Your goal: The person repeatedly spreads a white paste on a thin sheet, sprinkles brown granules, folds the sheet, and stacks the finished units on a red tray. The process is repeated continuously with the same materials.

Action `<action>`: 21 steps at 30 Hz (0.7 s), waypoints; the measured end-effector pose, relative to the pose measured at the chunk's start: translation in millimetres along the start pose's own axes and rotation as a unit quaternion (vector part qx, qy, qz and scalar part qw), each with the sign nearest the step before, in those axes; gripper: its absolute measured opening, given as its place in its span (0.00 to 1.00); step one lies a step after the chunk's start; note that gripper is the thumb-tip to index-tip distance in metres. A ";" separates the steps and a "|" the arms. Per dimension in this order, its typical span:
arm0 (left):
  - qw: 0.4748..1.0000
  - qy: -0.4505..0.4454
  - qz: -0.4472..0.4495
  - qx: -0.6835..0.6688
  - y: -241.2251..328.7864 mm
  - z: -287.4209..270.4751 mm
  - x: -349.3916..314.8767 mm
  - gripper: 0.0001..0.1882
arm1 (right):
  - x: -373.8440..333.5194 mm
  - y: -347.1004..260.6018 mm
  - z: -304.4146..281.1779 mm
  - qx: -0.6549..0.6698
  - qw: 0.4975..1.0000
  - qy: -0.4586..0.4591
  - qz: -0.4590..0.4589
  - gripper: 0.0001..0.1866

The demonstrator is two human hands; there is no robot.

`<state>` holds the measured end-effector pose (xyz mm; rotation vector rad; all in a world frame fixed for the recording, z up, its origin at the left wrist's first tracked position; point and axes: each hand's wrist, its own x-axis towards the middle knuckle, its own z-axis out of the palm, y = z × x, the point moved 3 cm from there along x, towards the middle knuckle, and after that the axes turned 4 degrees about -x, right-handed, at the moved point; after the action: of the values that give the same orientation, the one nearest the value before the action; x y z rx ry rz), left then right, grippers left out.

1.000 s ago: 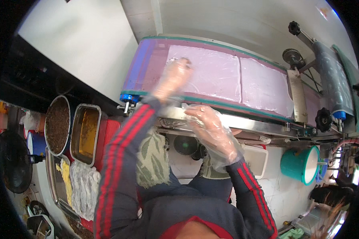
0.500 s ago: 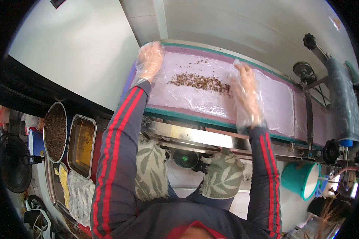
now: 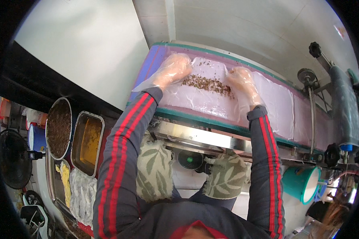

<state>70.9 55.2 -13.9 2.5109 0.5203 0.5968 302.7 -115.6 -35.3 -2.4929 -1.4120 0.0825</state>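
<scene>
Head view, brown crumbs (image 3: 207, 84), between hands (image 3: 176, 68)

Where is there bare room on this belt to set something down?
Two patches of the belt look bare: the blue-striped end, left of the left hand, and the strip between the rightmost pale sheet and the metal bar. Crowded: between that hand and the right hand, where brown bits lie on another sheet.

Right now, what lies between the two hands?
In the head view, a strip of brown crumbs lies on the pale sheet between the left hand and right hand.
</scene>
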 end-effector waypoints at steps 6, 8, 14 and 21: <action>0.975 -0.080 -0.106 -0.177 15.5 -26.0 -39.1 0.16 | -54.0 -13.4 -33.4 0.222 0.975 -0.011 -0.022 0.14; 0.982 -0.031 -0.067 -0.175 19.8 -29.6 -47.0 0.16 | -58.5 -26.8 -27.9 0.166 0.986 0.007 -0.013 0.12; 0.992 -0.112 -0.017 0.058 36.2 -14.4 -77.2 0.16 | -83.8 -70.0 -12.4 0.003 0.987 -0.020 -0.160 0.11; 0.998 0.010 -0.028 0.058 49.3 -32.4 -99.9 0.13 | -124.0 -75.7 -30.3 0.087 0.969 0.064 -0.222 0.11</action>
<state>-16.4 -18.2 7.4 2.5917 0.6484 0.5857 180.5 -190.4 3.3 -1.9553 -1.7811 -0.0416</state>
